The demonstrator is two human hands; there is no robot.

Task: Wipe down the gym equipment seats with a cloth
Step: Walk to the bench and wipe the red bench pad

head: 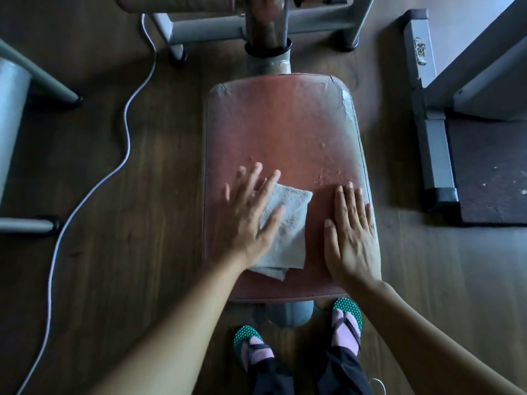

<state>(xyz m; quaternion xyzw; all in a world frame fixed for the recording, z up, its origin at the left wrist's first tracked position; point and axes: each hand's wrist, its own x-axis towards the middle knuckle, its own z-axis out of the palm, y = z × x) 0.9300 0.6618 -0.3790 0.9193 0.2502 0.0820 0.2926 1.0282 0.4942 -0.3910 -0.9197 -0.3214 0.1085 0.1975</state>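
A worn red padded seat fills the middle of the head view, its vinyl cracked and peeling at the right edge. A folded pale grey cloth lies flat on its near half. My left hand presses on the cloth's left part with fingers spread, not gripping it. Beside the cloth, my right hand rests flat on the bare seat near its right edge, fingers together, holding nothing.
A metal post joins the seat to a grey frame beyond it. A white cable snakes over the wooden floor at left. Grey machine legs and a dark mat stand at right. My feet in green sandals are below the seat.
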